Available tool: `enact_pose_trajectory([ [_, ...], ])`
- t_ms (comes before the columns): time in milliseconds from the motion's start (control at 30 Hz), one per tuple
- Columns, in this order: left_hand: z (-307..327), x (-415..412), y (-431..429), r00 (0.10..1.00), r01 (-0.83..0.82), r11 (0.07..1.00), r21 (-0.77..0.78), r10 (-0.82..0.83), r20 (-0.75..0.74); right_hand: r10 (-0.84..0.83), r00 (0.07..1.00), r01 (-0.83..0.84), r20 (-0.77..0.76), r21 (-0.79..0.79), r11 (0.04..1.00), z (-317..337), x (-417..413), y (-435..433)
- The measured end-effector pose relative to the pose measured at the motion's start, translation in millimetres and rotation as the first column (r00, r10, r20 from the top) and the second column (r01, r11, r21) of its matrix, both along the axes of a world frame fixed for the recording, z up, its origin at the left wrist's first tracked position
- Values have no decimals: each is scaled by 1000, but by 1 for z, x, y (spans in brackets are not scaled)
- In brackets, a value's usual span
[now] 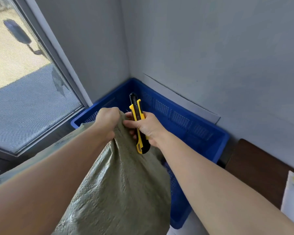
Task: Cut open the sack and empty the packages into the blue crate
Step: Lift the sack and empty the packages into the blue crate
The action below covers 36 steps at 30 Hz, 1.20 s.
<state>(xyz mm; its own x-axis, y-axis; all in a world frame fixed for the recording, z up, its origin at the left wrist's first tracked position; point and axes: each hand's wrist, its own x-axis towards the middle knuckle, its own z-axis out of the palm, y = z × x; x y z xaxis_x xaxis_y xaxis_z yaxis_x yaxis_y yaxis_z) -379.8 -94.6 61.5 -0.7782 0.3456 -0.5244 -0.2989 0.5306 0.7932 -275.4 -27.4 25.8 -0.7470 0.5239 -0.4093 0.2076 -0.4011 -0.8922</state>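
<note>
A grey-green woven sack (119, 187) hangs in front of me, bulging and closed at its bunched neck. My left hand (107, 122) grips that neck in a fist and holds it up over the blue crate (193, 126). My right hand (148, 128) holds a yellow and black utility knife (137, 122), which points up and away, with its fingertips touching the sack's neck next to my left hand. No blade shows. The packages are hidden inside the sack. What I can see of the crate's inside holds nothing.
The blue crate stands in the corner between two grey walls (210, 48). A window (24, 73) with a mesh screen is on the left. A dark brown surface (255, 167) with a white paper (292, 197) lies to the right of the crate.
</note>
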Motion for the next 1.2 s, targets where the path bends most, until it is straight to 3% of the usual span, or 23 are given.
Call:
enact_pose_trajectory([
  [233,-2,-14,-7,988,153,987,54,-152,-19,-299,950,295,90,51,954,-1,-12,3],
  [367,-1,-19,-21,925,360,932,-27,-361,-120,-437,887,429,149,81,899,-9,-12,11],
  [500,-4,-31,-40,818,487,847,-212,-528,-230,-514,831,494,215,141,858,-15,-15,20],
  [567,-4,-38,-54,733,542,767,-345,-632,-252,-539,807,514,241,165,842,-18,-17,24],
  [700,-4,-48,-79,489,629,411,-659,-869,-75,-595,754,562,280,195,804,-23,-25,30],
  [767,-9,-49,-85,430,617,320,-719,-902,-32,-615,732,583,294,199,788,-25,-29,32],
  [933,-24,-48,-86,385,621,343,-705,-917,-107,-647,690,615,325,209,760,-33,-34,37],
  [1100,-28,-42,-80,362,645,199,-737,-930,65,-672,661,628,334,244,739,-39,-39,41],
  [1200,-31,-38,-70,371,689,296,-662,-928,-28,-668,661,623,342,247,742,-43,-39,42],
])
